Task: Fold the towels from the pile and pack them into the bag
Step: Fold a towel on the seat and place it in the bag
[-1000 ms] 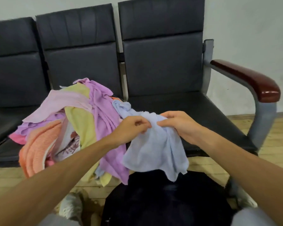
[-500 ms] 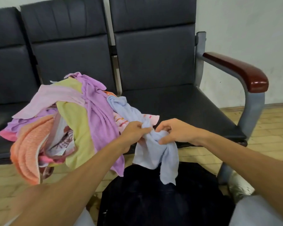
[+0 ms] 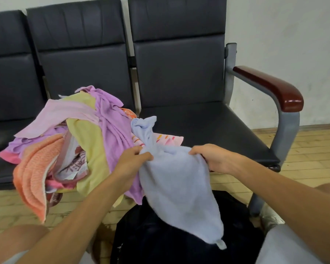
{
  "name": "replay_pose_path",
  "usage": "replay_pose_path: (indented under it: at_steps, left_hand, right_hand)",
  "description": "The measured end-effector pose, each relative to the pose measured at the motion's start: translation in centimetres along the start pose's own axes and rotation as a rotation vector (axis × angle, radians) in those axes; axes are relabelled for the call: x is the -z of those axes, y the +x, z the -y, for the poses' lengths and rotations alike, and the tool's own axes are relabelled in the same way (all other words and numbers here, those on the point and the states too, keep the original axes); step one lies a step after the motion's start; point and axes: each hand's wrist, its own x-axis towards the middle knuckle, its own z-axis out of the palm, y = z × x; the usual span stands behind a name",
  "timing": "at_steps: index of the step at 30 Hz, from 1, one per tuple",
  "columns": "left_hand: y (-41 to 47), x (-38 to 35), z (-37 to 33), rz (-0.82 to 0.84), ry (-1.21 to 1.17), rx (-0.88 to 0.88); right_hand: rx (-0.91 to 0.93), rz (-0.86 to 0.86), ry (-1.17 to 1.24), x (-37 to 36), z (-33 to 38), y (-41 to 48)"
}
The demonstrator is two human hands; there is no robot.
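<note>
Dark bench seats [image 3: 208, 126], pale wall [image 3: 274, 35] behind. Head view: towel pile [image 3: 80, 141] heaped on middle seat, spilling over its front edge. L hand [image 3: 131, 162] & R hand [image 3: 211, 159] each pinch top edge of light blue towel [image 3: 179, 189], hands apart, so it hangs open over dark bag [image 3: 160, 244] below; prob. spreading it for 1st fold. One twisted end lies against pile.

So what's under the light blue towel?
The dark bag sits below the light blue towel. The towel covers its middle, so its opening cannot be seen.
</note>
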Motion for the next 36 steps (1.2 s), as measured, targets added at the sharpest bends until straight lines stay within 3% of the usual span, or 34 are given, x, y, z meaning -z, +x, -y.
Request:
replay_pose_path:
  at_steps: [5,8,11,16,21,27,31,36]
  left_hand:
    - [0.1,0.5,-0.9,0.153,-0.294,0.214]
    - [-0.1,0.2,-0.1,0.169,-0.376,0.272]
    - [-0.3,-0.7,1.1,0.123,-0.313,0.307]
    - [-0.2,-0.5,1.0,-0.036,-0.248,0.181]
    - [-0.2,0.6,0.8,-0.008,-0.329,0.172]
    - [-1.2,0.6,0.2,0.042,-0.423,0.181]
    - [-0.5,-0.1,0.4,-0.123,-0.339,0.204]
    - [0.9,0.2,0.1,-0.182,-0.352,0.067]
  right_hand:
    - [0.026,0.068,0.239,-0.3,-0.2,0.6]
    - [0.059,0.005,0.114,-0.6,-0.5,0.6]
    - [0.064,-0.004,0.061,-0.3,-0.5,0.5]
    - [0.013,-0.017,-0.062,1.1,-0.7,0.2]
    - [-0.166,0.146,-0.216,2.5,-0.6,-0.7]
    - [-0.038,0.205,0.052,2.9,-0.6,-2.1]
    - [0.046,0.131,0.217,2.8,-0.4,-2.1]
    - [0.167,-0.011,0.404,4.5,0.0,-0.8]
